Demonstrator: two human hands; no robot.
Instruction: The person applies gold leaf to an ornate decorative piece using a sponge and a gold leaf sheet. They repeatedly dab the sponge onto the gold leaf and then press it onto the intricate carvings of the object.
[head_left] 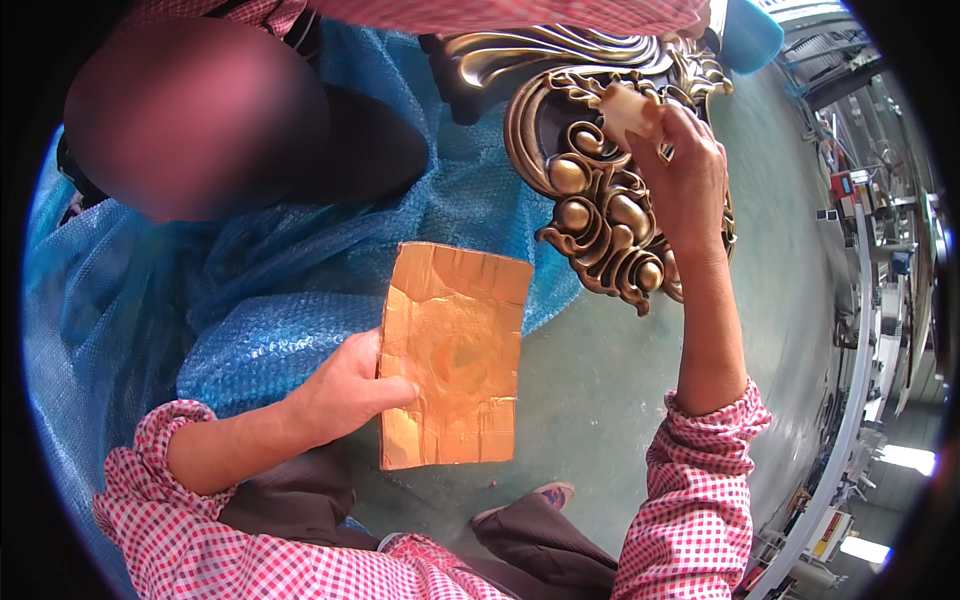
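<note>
My left hand [345, 392] grips the left edge of a flat cardboard piece [465, 310] coated in gold-orange paint, its thumb lying on the painted face. Between the fingertips of my right hand [685, 165] is a pale sponge [627, 115] with a brownish stain. The sponge is held against or just over an ornate carved piece [628, 215] with dark recesses and bronze-gold scrolls and round knobs. Whether sponge and carving touch I cannot tell. My right hand covers part of the carving's right side.
Blue bubble wrap [270, 350] spreads over the left side, partly under the carving. Another person in a checked sleeve [520, 14] is close by at the far side. Grey-green floor [600, 400] lies below; equipment and a pale rail [850, 400] line the right.
</note>
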